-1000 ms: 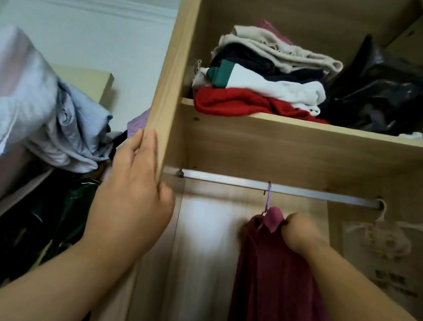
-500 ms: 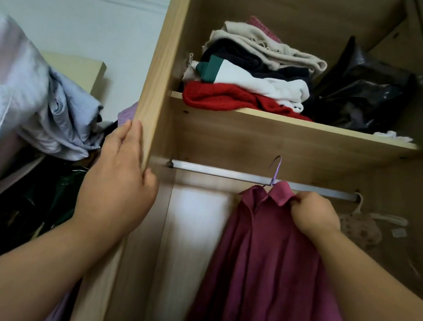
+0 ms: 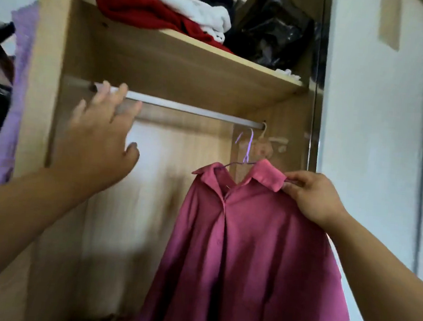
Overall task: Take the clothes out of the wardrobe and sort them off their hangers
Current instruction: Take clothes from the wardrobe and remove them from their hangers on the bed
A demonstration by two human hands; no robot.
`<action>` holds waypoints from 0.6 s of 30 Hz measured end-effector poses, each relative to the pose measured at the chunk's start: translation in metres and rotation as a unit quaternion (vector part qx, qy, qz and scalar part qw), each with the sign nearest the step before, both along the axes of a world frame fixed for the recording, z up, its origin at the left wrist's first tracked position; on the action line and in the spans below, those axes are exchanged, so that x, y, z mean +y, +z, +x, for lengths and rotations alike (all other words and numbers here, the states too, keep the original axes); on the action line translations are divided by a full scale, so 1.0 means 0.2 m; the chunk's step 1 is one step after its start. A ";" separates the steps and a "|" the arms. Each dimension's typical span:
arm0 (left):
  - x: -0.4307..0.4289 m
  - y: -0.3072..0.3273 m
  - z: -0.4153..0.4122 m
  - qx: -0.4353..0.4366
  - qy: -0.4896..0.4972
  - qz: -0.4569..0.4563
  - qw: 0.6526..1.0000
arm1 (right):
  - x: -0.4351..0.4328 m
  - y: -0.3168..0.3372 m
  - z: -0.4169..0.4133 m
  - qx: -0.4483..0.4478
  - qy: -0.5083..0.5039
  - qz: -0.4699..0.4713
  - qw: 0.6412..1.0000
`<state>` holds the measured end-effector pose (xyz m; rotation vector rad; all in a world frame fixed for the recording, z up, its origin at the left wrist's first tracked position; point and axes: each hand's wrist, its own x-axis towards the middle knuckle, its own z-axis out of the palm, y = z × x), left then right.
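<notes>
A magenta collared shirt (image 3: 243, 252) hangs on a thin purple wire hanger (image 3: 246, 148), held in the air below and in front of the wardrobe's metal rail (image 3: 197, 110). My right hand (image 3: 312, 194) pinches the shirt's right shoulder and the hanger end beside the collar. Blurred, my left hand (image 3: 102, 140) is raised with fingers spread in front of the rail's left end and holds nothing. The hanger hook is off the rail.
The wooden wardrobe (image 3: 45, 94) has a shelf (image 3: 214, 58) with folded red, white and dark clothes and a black plastic bag (image 3: 275, 32). A pale hanger with a small item (image 3: 265, 142) stays at the rail's right end. Lilac cloth (image 3: 17, 92) hangs outside on the left.
My right hand has lifted the shirt with its hanger off the rail and brought it out to the right. My left hand has left the wardrobe's side panel and opened in front of the rail.
</notes>
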<state>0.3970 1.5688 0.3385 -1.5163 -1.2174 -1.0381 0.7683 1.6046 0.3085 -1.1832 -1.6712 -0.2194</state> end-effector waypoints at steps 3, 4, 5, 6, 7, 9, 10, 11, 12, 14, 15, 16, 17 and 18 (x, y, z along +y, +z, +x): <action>0.11 -0.25 0.30 0.021 -0.108 -0.138 0.984 | -0.27 -0.14 0.11 -0.006 0.009 -0.034 0.999; 0.15 -0.34 0.40 0.027 -0.133 -0.195 0.971 | -0.37 -0.19 0.15 -0.006 -0.001 -0.049 0.999; 0.19 -0.43 0.50 0.027 -0.162 -0.247 0.955 | -0.46 -0.24 0.18 -0.007 -0.013 -0.061 0.998; 0.22 -0.50 0.59 0.026 -0.187 -0.293 0.937 | -0.54 -0.29 0.21 -0.007 -0.024 -0.072 0.997; 0.25 -0.58 0.70 0.026 -0.215 -0.330 0.919 | -0.63 -0.34 0.25 -0.006 -0.043 -0.081 0.996; 0.27 -0.72 0.90 0.016 -0.274 -0.374 0.886 | -0.80 -0.44 0.33 -0.004 -0.074 -0.098 0.992; 0.28 -0.78 1.01 0.002 -0.308 -0.397 0.864 | -0.89 -0.49 0.37 -0.005 -0.088 -0.107 0.990; 0.28 -0.82 1.10 -0.020 -0.346 -0.429 0.834 | -0.97 -0.52 0.39 -0.004 -0.097 -0.117 0.988; 0.26 -0.86 1.20 -0.040 -0.380 -0.468 0.797 | -1.06 -0.57 0.43 0.004 -0.110 -0.127 0.986; 0.25 -0.92 1.39 -0.019 -0.420 -0.516 0.746 | -1.21 -0.63 0.49 0.023 -0.143 -0.143 0.979; 0.23 -0.95 1.48 0.009 -0.439 -0.522 0.731 | -1.29 -0.65 0.52 0.025 -0.164 -0.142 0.976; 0.22 -0.98 1.56 0.036 -0.444 -0.524 0.726 | -1.34 -0.68 0.55 0.025 -0.184 -0.145 0.972; 0.19 -1.01 1.64 0.064 -0.456 -0.527 0.715 | -1.41 -0.70 0.58 0.025 -0.214 -0.158 0.964; 0.17 -1.05 1.71 0.084 -0.463 -0.528 0.707 | -1.47 -0.72 0.60 0.030 -0.241 -0.180 0.953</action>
